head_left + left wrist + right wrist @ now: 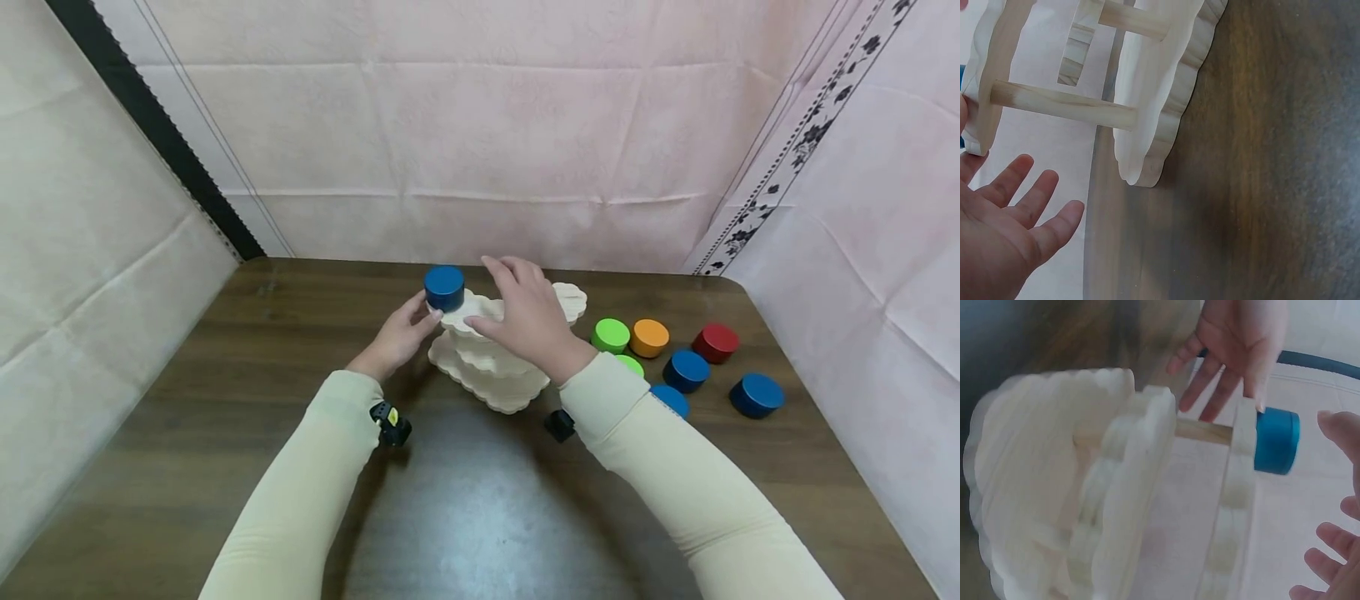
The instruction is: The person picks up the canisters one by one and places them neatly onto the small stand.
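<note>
The head view looks forward and down over the table (450,517); the wrist views, turned sideways, face the stand (491,367) close up from left and right; all three share it.

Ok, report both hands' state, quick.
Left hand: pinching the wooden stand at its top tier's edge.
Right hand: open, holding nothing.

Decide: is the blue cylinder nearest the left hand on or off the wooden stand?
On: the blue cylinder sits flat on the top tier of the wooden stand in the right wrist view.
</note>
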`<state>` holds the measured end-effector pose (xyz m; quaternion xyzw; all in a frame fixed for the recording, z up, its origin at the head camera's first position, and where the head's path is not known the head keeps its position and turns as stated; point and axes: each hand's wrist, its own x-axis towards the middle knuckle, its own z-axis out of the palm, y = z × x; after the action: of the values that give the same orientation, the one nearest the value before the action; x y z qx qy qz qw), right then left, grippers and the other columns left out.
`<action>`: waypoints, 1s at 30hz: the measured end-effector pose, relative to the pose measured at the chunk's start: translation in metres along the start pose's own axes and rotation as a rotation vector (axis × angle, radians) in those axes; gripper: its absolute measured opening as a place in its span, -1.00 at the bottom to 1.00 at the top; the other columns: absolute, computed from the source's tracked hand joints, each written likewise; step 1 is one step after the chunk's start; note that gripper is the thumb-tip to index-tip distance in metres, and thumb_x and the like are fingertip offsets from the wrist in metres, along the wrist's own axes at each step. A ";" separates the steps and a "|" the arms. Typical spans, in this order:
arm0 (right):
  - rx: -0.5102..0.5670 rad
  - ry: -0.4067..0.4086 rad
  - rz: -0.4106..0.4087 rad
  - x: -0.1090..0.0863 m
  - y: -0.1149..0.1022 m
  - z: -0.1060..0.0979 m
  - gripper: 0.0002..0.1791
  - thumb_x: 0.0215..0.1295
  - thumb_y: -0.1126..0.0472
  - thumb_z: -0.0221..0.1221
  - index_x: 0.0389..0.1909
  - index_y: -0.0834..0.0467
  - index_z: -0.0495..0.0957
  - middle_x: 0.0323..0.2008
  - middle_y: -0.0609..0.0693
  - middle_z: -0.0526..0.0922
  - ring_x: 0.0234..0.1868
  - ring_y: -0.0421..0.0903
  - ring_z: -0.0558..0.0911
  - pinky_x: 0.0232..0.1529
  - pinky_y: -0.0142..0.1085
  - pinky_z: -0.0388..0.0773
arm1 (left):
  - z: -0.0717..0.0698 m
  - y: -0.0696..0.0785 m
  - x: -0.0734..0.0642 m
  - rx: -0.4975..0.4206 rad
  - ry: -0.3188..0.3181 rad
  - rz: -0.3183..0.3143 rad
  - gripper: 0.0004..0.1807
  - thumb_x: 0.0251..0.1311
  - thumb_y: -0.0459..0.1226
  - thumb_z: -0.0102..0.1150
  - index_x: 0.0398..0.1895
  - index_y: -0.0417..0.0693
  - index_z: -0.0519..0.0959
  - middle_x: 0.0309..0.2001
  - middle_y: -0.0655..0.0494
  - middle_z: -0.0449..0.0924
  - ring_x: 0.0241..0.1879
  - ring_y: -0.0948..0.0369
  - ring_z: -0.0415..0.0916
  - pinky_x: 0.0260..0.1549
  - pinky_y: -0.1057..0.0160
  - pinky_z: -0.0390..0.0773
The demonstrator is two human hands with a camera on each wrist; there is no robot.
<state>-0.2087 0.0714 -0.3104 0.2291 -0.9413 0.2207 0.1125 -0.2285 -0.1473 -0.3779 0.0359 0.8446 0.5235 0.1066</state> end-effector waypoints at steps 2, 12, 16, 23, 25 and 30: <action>-0.004 0.024 -0.017 -0.003 0.004 -0.003 -0.05 0.11 -0.19 0.33 0.45 0.10 0.18 0.30 0.14 0.31 0.33 0.11 0.25 0.33 0.02 0.22 | 0.000 -0.001 0.000 0.004 0.007 0.000 -0.25 0.41 0.09 -0.11 0.55 0.15 -0.07 0.50 -0.05 0.05 0.44 -0.08 0.06 0.31 -0.24 0.13; -0.053 0.085 -0.054 -0.017 0.024 -0.011 -0.08 0.09 -0.16 0.35 0.41 0.14 0.23 0.28 0.15 0.34 0.31 0.12 0.27 0.30 0.06 0.23 | 0.000 -0.001 -0.001 -0.002 0.008 -0.009 -0.26 0.42 0.09 -0.11 0.55 0.14 -0.07 0.49 -0.06 0.05 0.44 -0.08 0.05 0.31 -0.24 0.12; -0.064 0.105 -0.050 -0.026 0.034 -0.011 -0.08 0.09 -0.13 0.37 0.40 0.16 0.25 0.27 0.17 0.34 0.31 0.15 0.26 0.31 0.08 0.21 | 0.001 -0.002 0.000 -0.004 0.012 -0.011 -0.26 0.41 0.09 -0.10 0.55 0.13 -0.05 0.48 -0.07 0.08 0.43 -0.08 0.07 0.31 -0.24 0.13; -0.065 0.108 -0.007 -0.047 0.049 -0.013 -0.07 0.05 -0.11 0.41 0.39 0.16 0.25 0.28 0.20 0.32 0.32 0.19 0.24 0.32 0.14 0.17 | 0.001 -0.001 0.001 -0.009 0.017 -0.007 -0.26 0.41 0.08 -0.08 0.55 0.10 -0.04 0.47 -0.09 0.10 0.43 -0.08 0.08 0.31 -0.24 0.14; -0.061 0.100 0.009 -0.054 0.053 -0.015 -0.07 0.04 -0.10 0.41 0.39 0.15 0.26 0.29 0.21 0.32 0.32 0.20 0.24 0.31 0.16 0.17 | 0.000 0.000 0.001 -0.014 0.023 -0.007 -0.26 0.41 0.07 -0.08 0.54 0.09 -0.03 0.48 -0.08 0.10 0.43 -0.08 0.08 0.32 -0.23 0.13; -0.059 0.076 0.039 -0.073 0.069 -0.018 -0.08 0.06 -0.09 0.40 0.40 0.14 0.25 0.31 0.22 0.30 0.31 0.20 0.24 0.28 0.17 0.22 | 0.002 0.002 0.001 -0.023 0.026 -0.016 -0.26 0.41 0.07 -0.07 0.54 0.08 -0.02 0.47 -0.07 0.11 0.43 -0.06 0.08 0.33 -0.21 0.13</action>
<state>-0.1770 0.1628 -0.3423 0.1986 -0.9468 0.2035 0.1508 -0.2296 -0.1450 -0.3773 0.0213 0.8401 0.5327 0.1002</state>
